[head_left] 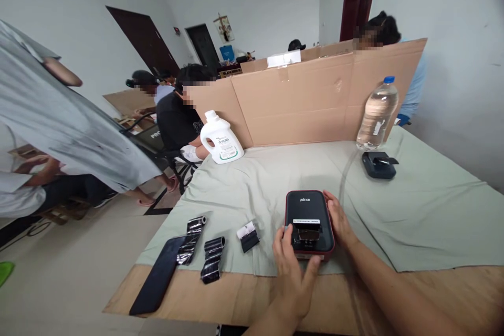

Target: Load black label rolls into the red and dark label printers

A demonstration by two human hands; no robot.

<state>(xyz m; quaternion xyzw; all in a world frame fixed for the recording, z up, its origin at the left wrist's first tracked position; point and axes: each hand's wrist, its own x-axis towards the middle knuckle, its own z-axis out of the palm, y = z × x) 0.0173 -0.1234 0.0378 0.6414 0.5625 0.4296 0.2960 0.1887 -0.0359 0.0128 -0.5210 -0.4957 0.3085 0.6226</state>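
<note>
A small black device with a dark red edge (309, 210) lies on the pale green cloth (413, 210) near the table's front. My left hand (293, 270) rests at its near left corner, fingers touching its front end. My right hand (339, 220) lies along its right side. A black part with a white label strip (307, 227) sits on the device's near end. To the left lie a small black and white roll (248, 236), two shiny black ribbon rolls (212, 258) (191, 239) and a flat black phone (157, 275).
A white detergent bottle (221, 138) and a clear water bottle (377, 113) stand by a cardboard screen (307, 97). A black gadget (378, 164) lies near the water bottle. Other people sit at left and behind the screen; a person in grey stands far left. The wooden table edge (236, 299) is bare.
</note>
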